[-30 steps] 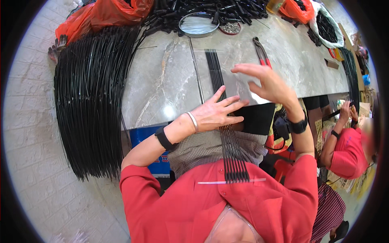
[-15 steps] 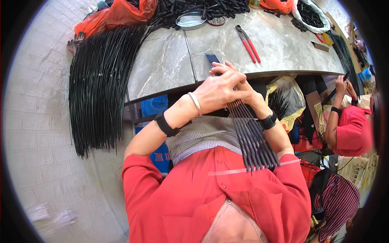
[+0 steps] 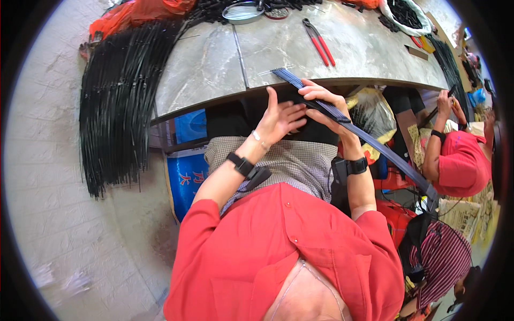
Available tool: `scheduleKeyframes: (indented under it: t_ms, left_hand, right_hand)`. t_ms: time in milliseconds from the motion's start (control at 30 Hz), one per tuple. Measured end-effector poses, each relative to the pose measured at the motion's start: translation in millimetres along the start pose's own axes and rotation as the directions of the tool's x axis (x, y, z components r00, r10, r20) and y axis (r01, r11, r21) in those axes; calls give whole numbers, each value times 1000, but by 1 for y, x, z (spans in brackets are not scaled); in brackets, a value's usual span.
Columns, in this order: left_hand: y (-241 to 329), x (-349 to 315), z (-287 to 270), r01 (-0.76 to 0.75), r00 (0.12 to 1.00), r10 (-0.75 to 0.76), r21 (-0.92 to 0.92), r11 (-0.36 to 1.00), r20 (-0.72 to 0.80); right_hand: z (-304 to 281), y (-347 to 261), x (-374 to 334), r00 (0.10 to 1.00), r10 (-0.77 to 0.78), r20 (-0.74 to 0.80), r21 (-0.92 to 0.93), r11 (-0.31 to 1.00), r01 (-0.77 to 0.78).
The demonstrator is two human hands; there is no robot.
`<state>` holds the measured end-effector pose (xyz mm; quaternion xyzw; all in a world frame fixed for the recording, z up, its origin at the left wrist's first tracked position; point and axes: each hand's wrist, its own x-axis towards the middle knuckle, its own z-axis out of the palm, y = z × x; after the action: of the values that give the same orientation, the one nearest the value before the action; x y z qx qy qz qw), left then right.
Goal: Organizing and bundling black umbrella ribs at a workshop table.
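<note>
A bundle of thin, dark bluish rods (image 3: 385,151) slants from the table's front edge, through my right hand (image 3: 327,95), down to the right past my arm. The fingers of that hand are wrapped round the bundle near its upper end. Just left of it, my left hand (image 3: 281,119) is off the rods, fingers spread and thumb up, palm turned toward the bundle. The rods' thin upper tips lie over the table edge, beside a pale thin strip. Both wrists carry black straps.
On the grey stone-look table (image 3: 203,69) lie red-handled pliers (image 3: 319,43) and a round dish (image 3: 242,13). A thick sheaf of black rods (image 3: 120,101) hangs over its left end. Black parts fill a white bag (image 3: 407,17). A co-worker in red (image 3: 463,163) sits at the right.
My left hand has come off the rods and opened. The bundle, fanned over my chest before, is now gathered together and swung out to the right in my right hand.
</note>
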<state>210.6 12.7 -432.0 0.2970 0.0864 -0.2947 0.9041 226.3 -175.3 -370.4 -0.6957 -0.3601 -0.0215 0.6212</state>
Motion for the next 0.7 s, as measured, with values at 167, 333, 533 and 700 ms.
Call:
scheduleKeyframes:
  t_ms: [167, 333, 533, 700]
  left_hand:
    - [-25, 30, 37, -44, 999, 43, -406, 913, -13]
    - [-49, -8, 58, -58, 990, 8, -346, 936, -143]
    - [3, -56, 111, -486, 873, 475, -113, 867, -108]
    - [95, -88, 113, -664, 632, 736, -322, 675, 242]
  right_hand:
    - [10, -11, -65, 978, 111, -177, 100, 991, -94]
    - [12, -21, -116, 970, 164, -180, 407, 910, -78]
    - [39, -20, -66, 963, -210, -171, 621, 736, 271]
    - [82, -64, 8, 984, 62, -169, 893, 432, 127]
